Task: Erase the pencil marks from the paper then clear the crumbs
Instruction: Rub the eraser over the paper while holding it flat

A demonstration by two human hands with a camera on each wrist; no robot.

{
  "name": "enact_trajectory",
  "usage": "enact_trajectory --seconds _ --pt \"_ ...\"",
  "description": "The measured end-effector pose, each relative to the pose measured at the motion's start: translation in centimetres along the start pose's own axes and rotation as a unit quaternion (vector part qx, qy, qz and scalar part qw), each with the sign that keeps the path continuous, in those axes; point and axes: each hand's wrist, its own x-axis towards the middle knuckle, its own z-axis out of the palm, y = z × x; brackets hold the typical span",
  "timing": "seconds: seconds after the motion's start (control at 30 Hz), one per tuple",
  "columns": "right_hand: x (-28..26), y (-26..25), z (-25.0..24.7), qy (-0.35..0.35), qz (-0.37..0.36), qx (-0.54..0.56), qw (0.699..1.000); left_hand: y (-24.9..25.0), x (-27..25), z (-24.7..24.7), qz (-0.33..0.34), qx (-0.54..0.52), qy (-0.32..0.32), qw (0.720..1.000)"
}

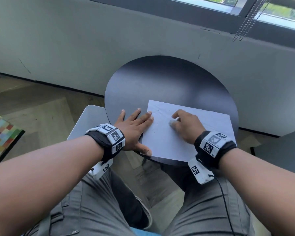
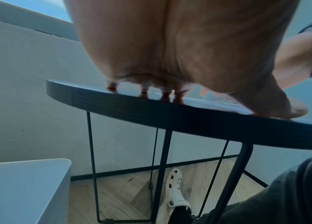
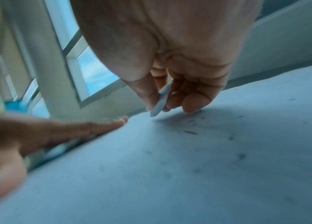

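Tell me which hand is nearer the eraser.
Right. The right hand pinches the eraser against the paper; the left hand lies flat at the paper's left edge.

A round black table (image 1: 169, 82) on thin black metal legs (image 2: 92, 151) stands against a grey wall, and its top carries a single white sheet of paper (image 1: 203, 126) at the near right, whose near edge reaches the table's rim. On the paper lie dark eraser crumbs (image 3: 190, 132), scattered across its surface. The left hand (image 1: 134, 128) lies flat, partly on the bare tabletop and partly on the sheet's left edge.
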Motion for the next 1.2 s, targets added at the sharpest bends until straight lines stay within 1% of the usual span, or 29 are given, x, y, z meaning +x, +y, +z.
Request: enact_trajectory --seconds 0.03,0.1,0.2,0.3,0.37,0.5,0.63,0.7,0.87,0.9,0.93,0.97,1.03,1.07,1.1,1.13,1.2 --pt "-0.2 0.0 -0.2 0.006 0.003 0.026 1.0 0.1 0.0 0.0 -0.001 -0.004 0.002 1.0" --pt "-1.6 -0.6 0.1 -0.005 -0.035 0.043 0.998 0.3 -0.1 -0.1 -0.006 -0.01 0.008 1.0" --pt "-3.7 -1.0 1.2 -0.053 -0.079 0.017 0.995 0.6 -0.4 -0.4 -0.002 -0.028 0.031 0.999" --pt "-4.9 -0.4 1.5 -0.076 -0.104 -0.005 0.992 0.8 -0.5 -0.7 0.001 -0.041 0.066 0.997" --pt "-5.5 -0.2 1.4 -0.089 -0.113 -0.001 0.99 0.8 -0.6 -0.5 -0.011 -0.038 0.075 0.996" --pt "-6.0 0.1 1.4 -0.095 -0.122 -0.002 0.988 0.8 -0.6 0.2 -0.032 -0.019 0.029 0.999" --pt "-6.5 -1.2 2.6 -0.113 -0.162 -0.04 0.979 1.2 -0.5 0.0 -0.017 -0.013 0.002 1.0" --pt "-5.4 -1.9 2.8 -0.102 -0.153 -0.058 0.981 1.2 -0.5 0.0 -0.01 -0.009 -0.003 1.0" --pt "-0.5 -2.7 1.7 -0.019 -0.064 -0.056 0.996 1.0 -0.4 0.0 -0.007 0.007 -0.011 1.0" --pt "-0.5 -2.8 1.8 -0.014 -0.069 -0.054 0.996 1.0 -0.4 0.0 -0.007 0.009 -0.012 1.0" --pt "-1.0 -2.9 2.1 -0.023 -0.091 -0.055 0.994 1.0 -0.4 0.0 -0.007 0.009 -0.013 1.0" --pt "-1.8 -3.1 2.5 -0.044 -0.131 -0.06 0.989 1.0 -0.4 0.0 -0.006 0.008 -0.012 1.0" --pt "-3.5 -3.4 3.1 -0.113 -0.211 -0.082 0.968 1.2 -0.5 0.0 -0.006 0.006 -0.011 1.0" --pt "-3.6 -3.3 3.1 -0.132 -0.231 -0.094 0.959 1.2 -0.5 -0.1 -0.006 0.005 -0.011 1.0" --pt "-3.0 -3.3 2.8 -0.128 -0.23 -0.101 0.96 1.2 -0.5 -0.2 -0.007 0.007 -0.011 1.0" --pt "-1.9 -3.2 2.4 -0.106 -0.203 -0.099 0.968 1.2 -0.4 -0.2 -0.008 0.01 -0.011 1.0" --pt "0.0 -2.7 1.6 -0.048 -0.127 -0.084 0.987 1.2 -0.3 -0.3 -0.012 0.017 -0.013 1.0"
